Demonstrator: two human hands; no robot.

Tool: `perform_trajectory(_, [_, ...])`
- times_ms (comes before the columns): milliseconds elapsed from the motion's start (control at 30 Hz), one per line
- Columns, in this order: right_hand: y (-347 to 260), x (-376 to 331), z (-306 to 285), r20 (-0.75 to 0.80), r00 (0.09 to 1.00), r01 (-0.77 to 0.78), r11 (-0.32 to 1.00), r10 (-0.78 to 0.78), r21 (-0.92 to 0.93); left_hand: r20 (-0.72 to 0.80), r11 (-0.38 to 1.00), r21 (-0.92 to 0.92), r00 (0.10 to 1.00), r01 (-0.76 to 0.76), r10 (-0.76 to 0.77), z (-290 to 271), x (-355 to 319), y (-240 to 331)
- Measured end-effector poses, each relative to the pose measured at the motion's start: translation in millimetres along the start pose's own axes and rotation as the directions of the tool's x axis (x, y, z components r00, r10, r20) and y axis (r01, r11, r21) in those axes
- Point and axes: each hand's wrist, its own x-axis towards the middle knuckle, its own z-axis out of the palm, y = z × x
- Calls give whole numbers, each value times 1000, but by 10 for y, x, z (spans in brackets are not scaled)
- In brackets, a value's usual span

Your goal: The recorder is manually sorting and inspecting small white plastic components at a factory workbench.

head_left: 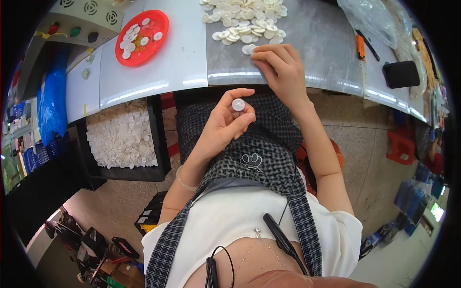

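My left hand [228,117] is in front of the table's near edge, fingers curled round a small stack of round white plastic discs [238,104]; the top one faces up. Over the grey tabletop, my right hand [283,67] has its thumb and forefinger closed on a white disc [252,48] at the table surface. Another white disc [246,50] lies right against that one. Just beyond spreads a loose pile of the same white discs [245,19].
A red plate [165,30] with several white discs stands left on the table. Below it is a black bin [162,144] full of small white pieces. At right lie an orange cutter [360,47], a black phone [401,75] and clear plastic bags [370,21]. A machine with buttons [81,21] stands far left.
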Motion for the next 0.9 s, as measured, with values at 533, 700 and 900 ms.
perform_trajectory(533, [-18, -236, -155, -36, 994, -99, 992, 102, 75, -73, 1000, 24, 997, -9, 11, -45, -14, -109])
perform_trajectory(700, [-240, -282, -250, 45, 989, -144, 878, 139, 457, -71, 983, -184, 997, -21, 8, -47, 62, -140])
perform_trajectory(900, [-458, -253, -257, 119, 984, -180, 729, 134, 660, 67, 918, -396, 998, 9, 19, 8, 73, -101])
